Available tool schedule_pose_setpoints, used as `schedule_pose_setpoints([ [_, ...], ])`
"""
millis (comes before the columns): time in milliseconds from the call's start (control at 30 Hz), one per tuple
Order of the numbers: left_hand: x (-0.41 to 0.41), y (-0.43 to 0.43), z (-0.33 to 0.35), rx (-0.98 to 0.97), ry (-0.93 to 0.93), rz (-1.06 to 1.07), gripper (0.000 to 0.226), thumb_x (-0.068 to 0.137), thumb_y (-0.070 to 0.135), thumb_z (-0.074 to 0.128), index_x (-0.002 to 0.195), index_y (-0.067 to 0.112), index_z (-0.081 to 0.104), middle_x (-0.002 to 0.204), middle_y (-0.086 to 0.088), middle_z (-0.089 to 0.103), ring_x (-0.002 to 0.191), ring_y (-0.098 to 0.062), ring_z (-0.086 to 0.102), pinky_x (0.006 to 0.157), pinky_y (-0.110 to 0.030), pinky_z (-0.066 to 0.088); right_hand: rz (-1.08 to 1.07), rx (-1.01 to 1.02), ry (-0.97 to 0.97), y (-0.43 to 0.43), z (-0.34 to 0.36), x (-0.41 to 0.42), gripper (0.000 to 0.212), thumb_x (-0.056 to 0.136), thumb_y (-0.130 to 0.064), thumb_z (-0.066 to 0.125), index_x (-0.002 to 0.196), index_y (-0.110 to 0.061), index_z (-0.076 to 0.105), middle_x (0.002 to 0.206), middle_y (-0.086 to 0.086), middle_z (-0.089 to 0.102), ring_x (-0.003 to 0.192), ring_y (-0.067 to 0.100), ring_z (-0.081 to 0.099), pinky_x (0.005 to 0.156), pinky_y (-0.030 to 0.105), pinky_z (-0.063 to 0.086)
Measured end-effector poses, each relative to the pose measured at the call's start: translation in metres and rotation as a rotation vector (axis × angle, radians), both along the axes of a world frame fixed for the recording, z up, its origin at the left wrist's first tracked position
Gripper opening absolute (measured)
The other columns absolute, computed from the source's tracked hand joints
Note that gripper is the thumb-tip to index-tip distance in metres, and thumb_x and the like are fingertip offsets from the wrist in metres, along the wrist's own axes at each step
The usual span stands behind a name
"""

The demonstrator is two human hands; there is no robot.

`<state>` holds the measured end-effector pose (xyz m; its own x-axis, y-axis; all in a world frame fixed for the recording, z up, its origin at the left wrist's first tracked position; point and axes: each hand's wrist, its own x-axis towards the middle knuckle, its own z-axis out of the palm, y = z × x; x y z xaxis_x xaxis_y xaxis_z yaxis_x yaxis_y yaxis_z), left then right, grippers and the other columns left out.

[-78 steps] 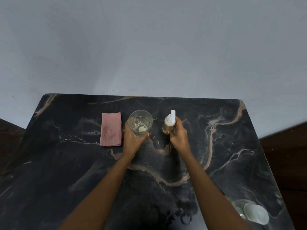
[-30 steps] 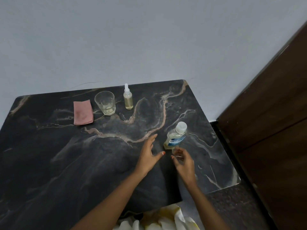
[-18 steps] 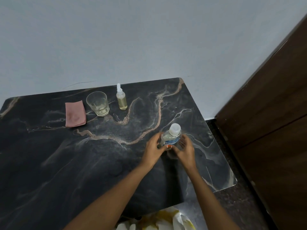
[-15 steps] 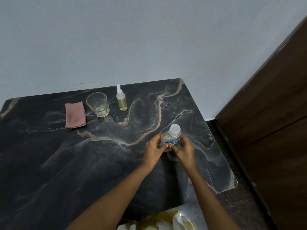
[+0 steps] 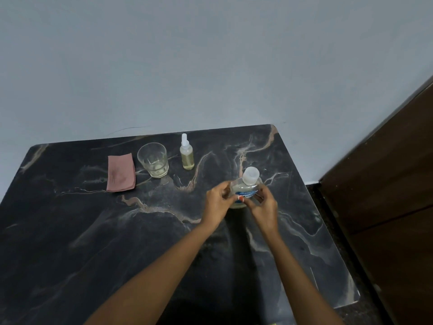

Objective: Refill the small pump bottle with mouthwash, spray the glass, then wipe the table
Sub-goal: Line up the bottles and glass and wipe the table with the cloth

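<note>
The clear mouthwash bottle [image 5: 246,187] with a blue label and a white cap is held between both hands over the right part of the black marble table [image 5: 93,242]. My left hand [image 5: 218,202] grips its left side, my right hand [image 5: 263,208] its right side. The small pump bottle [image 5: 186,154] with yellowish liquid stands upright near the far edge. Left of it stands the clear glass [image 5: 153,163] with a little liquid at the bottom. A folded pink cloth [image 5: 120,172] lies flat left of the glass.
A pale wall runs behind the table. A dark wooden door or cabinet [image 5: 386,184] stands close to the table's right edge. The table's right front corner is near the dark floor.
Both hands left the glass and the pump bottle, moved to the mouthwash bottle at the right front, closed on it and brought it toward the table's middle.
</note>
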<state>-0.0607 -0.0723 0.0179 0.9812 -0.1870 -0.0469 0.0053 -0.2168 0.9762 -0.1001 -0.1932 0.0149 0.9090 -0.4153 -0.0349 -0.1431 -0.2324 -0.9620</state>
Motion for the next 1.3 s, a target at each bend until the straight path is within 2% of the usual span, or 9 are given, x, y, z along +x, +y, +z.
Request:
schedule_pose_setpoints([
  [67, 0.016, 0.002, 0.001, -0.024, 0.038, 0.038, 0.035, 0.072, 0.002, 0.07, 0.105, 0.009, 0.062, 0.099, -0.006, 0.07, 0.089, -0.011, 0.066, 0.082, -0.022, 0.052, -0.003, 0.01, -0.01, 0.005, 0.003, 0.018, 0.049, 0.07, -0.004, 0.075, 0.112, -0.017, 0.053, 0.108, 0.002, 0.06, 0.097, 0.011, 0.058, 0.077, 0.007, 0.046],
  [133, 0.032, 0.004, 0.003, -0.045, 0.066, 0.067, 0.032, 0.072, 0.001, 0.07, 0.102, 0.008, 0.062, 0.099, -0.01, 0.069, 0.092, -0.019, 0.066, 0.084, -0.03, 0.052, -0.002, 0.005, -0.013, 0.008, 0.005, 0.035, 0.049, 0.07, -0.003, 0.075, 0.113, -0.012, 0.054, 0.111, 0.007, 0.061, 0.099, 0.014, 0.058, 0.085, 0.018, 0.047],
  [233, 0.055, 0.007, 0.005, -0.043, 0.053, 0.096, 0.031, 0.071, 0.0, 0.07, 0.1, 0.008, 0.062, 0.099, -0.01, 0.069, 0.093, -0.021, 0.066, 0.085, -0.031, 0.052, 0.01, -0.029, -0.014, 0.011, 0.006, 0.061, 0.049, 0.071, -0.002, 0.074, 0.115, -0.006, 0.053, 0.115, 0.012, 0.061, 0.103, 0.019, 0.058, 0.091, 0.031, 0.048],
  [333, 0.079, 0.008, 0.005, -0.055, 0.07, 0.107, 0.033, 0.072, -0.001, 0.069, 0.103, 0.007, 0.061, 0.102, -0.011, 0.069, 0.094, -0.02, 0.065, 0.088, -0.034, 0.051, 0.033, -0.056, 0.003, 0.011, 0.004, 0.087, 0.05, 0.071, -0.004, 0.074, 0.116, -0.007, 0.052, 0.117, 0.012, 0.061, 0.104, 0.019, 0.058, 0.089, 0.027, 0.047],
  [733, 0.141, 0.003, -0.002, -0.042, 0.101, 0.149, 0.033, 0.074, -0.002, 0.067, 0.106, 0.003, 0.06, 0.105, -0.013, 0.067, 0.095, -0.019, 0.063, 0.085, -0.028, 0.051, 0.075, -0.07, 0.015, 0.008, -0.01, 0.155, 0.046, 0.073, -0.005, 0.073, 0.114, -0.009, 0.052, 0.116, 0.009, 0.059, 0.102, 0.011, 0.054, 0.086, 0.02, 0.045],
  [867, 0.148, 0.003, -0.007, -0.028, 0.106, 0.166, 0.033, 0.076, -0.001, 0.066, 0.107, 0.005, 0.06, 0.105, -0.011, 0.068, 0.092, -0.013, 0.063, 0.079, -0.018, 0.052, 0.094, -0.09, 0.04, 0.008, -0.015, 0.166, 0.046, 0.073, -0.005, 0.073, 0.114, -0.007, 0.051, 0.118, 0.011, 0.058, 0.101, 0.009, 0.052, 0.086, 0.019, 0.043],
  [967, 0.15, 0.004, -0.01, -0.003, 0.11, 0.165, 0.033, 0.076, 0.0, 0.066, 0.108, 0.005, 0.059, 0.106, -0.01, 0.067, 0.093, -0.013, 0.062, 0.081, -0.022, 0.051, 0.098, -0.101, 0.055, 0.007, -0.018, 0.168, 0.045, 0.073, -0.006, 0.073, 0.113, -0.007, 0.051, 0.117, 0.011, 0.058, 0.098, 0.007, 0.051, 0.084, 0.017, 0.043],
  [1233, 0.152, 0.005, -0.012, 0.015, 0.107, 0.165, 0.033, 0.077, 0.003, 0.066, 0.109, 0.007, 0.06, 0.106, -0.008, 0.068, 0.093, -0.011, 0.062, 0.072, -0.01, 0.05, 0.108, -0.111, 0.065, 0.008, -0.022, 0.171, 0.049, 0.074, -0.007, 0.072, 0.117, -0.008, 0.049, 0.121, 0.011, 0.056, 0.101, 0.008, 0.05, 0.086, 0.019, 0.042],
  [1300, 0.152, 0.005, -0.012, 0.015, 0.113, 0.164, 0.034, 0.078, 0.003, 0.066, 0.11, 0.007, 0.059, 0.108, -0.009, 0.067, 0.096, -0.013, 0.062, 0.077, -0.014, 0.051, 0.11, -0.108, 0.066, 0.009, -0.022, 0.171, 0.05, 0.074, -0.007, 0.072, 0.118, -0.008, 0.049, 0.121, 0.011, 0.057, 0.104, 0.011, 0.052, 0.087, 0.021, 0.043],
])
